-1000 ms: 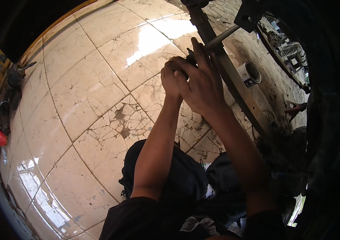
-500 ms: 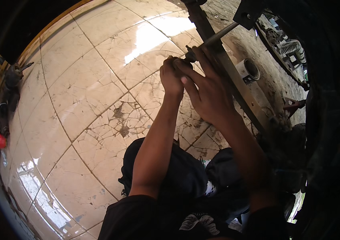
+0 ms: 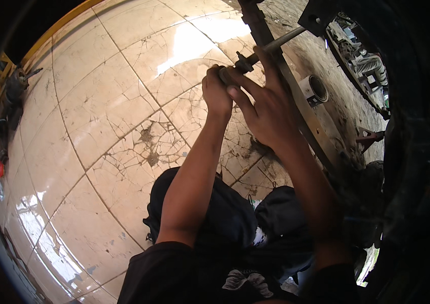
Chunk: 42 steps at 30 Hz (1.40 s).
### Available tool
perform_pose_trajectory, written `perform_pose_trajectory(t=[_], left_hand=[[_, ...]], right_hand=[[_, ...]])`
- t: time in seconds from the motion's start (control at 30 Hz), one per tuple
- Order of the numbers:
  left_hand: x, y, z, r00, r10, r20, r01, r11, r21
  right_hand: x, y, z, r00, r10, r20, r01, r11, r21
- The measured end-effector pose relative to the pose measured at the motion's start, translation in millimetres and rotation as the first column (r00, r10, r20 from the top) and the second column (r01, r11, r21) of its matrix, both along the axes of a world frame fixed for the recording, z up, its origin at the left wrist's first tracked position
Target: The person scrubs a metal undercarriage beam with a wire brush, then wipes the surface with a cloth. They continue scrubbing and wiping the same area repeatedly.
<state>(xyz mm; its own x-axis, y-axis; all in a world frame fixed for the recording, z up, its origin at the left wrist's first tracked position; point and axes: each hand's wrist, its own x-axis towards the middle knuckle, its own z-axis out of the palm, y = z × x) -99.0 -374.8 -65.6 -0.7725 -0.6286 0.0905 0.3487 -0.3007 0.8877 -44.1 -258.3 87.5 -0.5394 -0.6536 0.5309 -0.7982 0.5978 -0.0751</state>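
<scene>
A steel rod (image 3: 290,37) slants down from the upper right, with a dark clamp-like fitting (image 3: 244,62) near its lower left end. Beyond that fitting is a rounded metal end piece (image 3: 224,75), partly covered by my fingers. My left hand (image 3: 217,94) is closed round this end piece from the left. On the other side, my right hand (image 3: 270,109) has its thumb and a finger pressed at the same piece. Its upper finger stretches up beside the fitting and the rod. The underside of the end piece is hidden.
A long dark metal beam (image 3: 296,96) runs diagonally just right of my hands. Past it stand a white bucket-like container (image 3: 314,90) and a reddish metal stand (image 3: 368,138). Cracked pale tiles (image 3: 119,126) cover the floor. Dark machine parts (image 3: 15,93) lie at the far left.
The right hand's upper finger has shifted up and right, so more of the dark fitting shows. The left hand keeps its place at the end piece. The whole view has tilted slightly.
</scene>
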Motion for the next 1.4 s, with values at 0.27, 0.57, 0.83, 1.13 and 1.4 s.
perform_pose_trajectory(t=[0.27,0.57,0.83,1.13,1.4], left_hand=[[11,7,20,0.998,0.028,-0.061,-0.03,0.999,-0.029],[14,-2,23,0.991,-0.091,-0.098,0.108,0.978,0.181],[23,5,45,0.999,0.027,0.032,-0.028,0.999,0.041],[25,9,51,0.998,0.003,0.061,-0.003,1.0,-0.002],[30,4,49,0.968,0.152,0.201,-0.08,0.942,-0.326]], right_hand=[[3,9,-4,0.999,0.034,0.025,-0.034,0.999,0.014],[6,-4,-5,0.994,-0.023,0.106,0.019,0.999,0.038],[-12,-20,-13,0.998,-0.063,0.002,0.063,0.997,0.037],[15,5,-19,0.986,-0.139,0.089,0.137,0.99,0.019],[7,-16,-39,0.958,-0.074,0.277,0.13,0.973,-0.192]])
